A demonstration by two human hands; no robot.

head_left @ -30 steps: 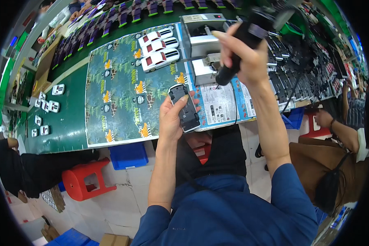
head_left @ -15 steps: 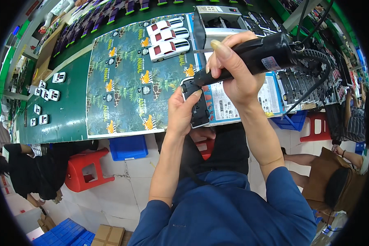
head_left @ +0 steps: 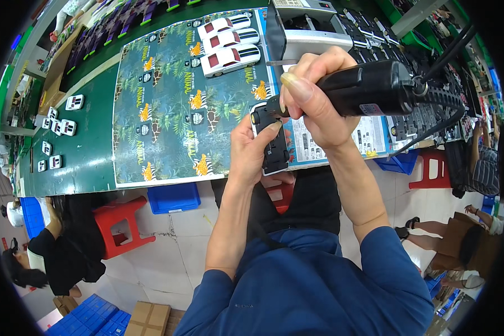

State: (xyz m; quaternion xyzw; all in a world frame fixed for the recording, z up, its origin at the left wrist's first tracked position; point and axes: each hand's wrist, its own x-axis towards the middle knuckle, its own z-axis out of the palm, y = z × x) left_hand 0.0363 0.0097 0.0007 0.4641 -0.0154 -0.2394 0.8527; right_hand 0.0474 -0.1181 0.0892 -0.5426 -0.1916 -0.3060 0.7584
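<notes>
A white toy car with a black underside [head_left: 274,152] is gripped upside down in my left hand [head_left: 247,147], its thumb pressed on the base near the front edge of the table. My right hand [head_left: 325,103] is wrapped round a black electric screwdriver [head_left: 367,88], which is tilted. The front end of the screwdriver meets the upper part of the underside; its bit and any screw there are hidden. Three finished-looking white toy cars [head_left: 231,60] with red interiors and black stripes stand side by side beyond my left hand.
A patterned animal-print sheet [head_left: 168,112] covers the green table. Small white car pieces [head_left: 67,127] lie at left. A grey metal machine [head_left: 313,45] stands beyond my right hand, with rows of black car bases [head_left: 369,50] beside it. A cable [head_left: 431,131] hangs at right.
The screwdriver's rear end has dropped a little and shifted right, with my right hand following slightly. Its front end stays at the car's underside. My left hand keeps its hold.
</notes>
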